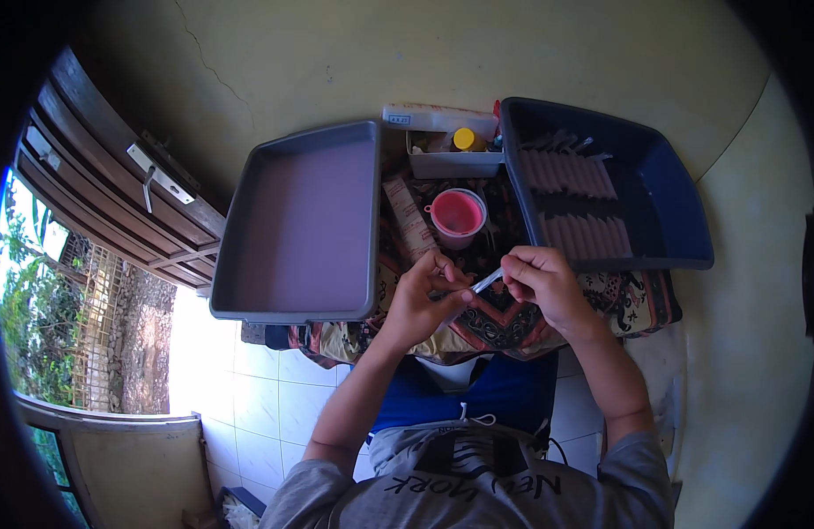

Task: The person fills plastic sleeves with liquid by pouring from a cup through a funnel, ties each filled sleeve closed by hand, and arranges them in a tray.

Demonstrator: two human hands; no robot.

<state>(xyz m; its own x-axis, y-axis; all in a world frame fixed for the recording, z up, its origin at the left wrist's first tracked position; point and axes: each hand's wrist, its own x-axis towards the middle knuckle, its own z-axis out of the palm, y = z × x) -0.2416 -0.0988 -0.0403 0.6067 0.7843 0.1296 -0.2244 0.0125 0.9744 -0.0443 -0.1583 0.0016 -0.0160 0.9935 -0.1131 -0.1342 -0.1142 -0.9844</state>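
Between my two hands, above the patterned cloth (508, 322), is a thin, shiny, whitish strip (488, 281). My left hand (431, 295) pinches its lower left end with thumb and fingers. The upper right end is in my right hand (537, 280), whose fingers are curled round it. Just beyond my hands stands a pink cup (456, 214) with a lighter rim. A long printed paper packet (408, 216) lies left of the cup, its near end close to my left hand.
A grey tray (369, 304) with a flat pinkish-purple inside is at the left. The dark blue tray (667, 203) at the right holds rows of thin pinkish packets (570, 173). A grey box (455, 165) with a yellow-capped container (464, 138) stands at the back.
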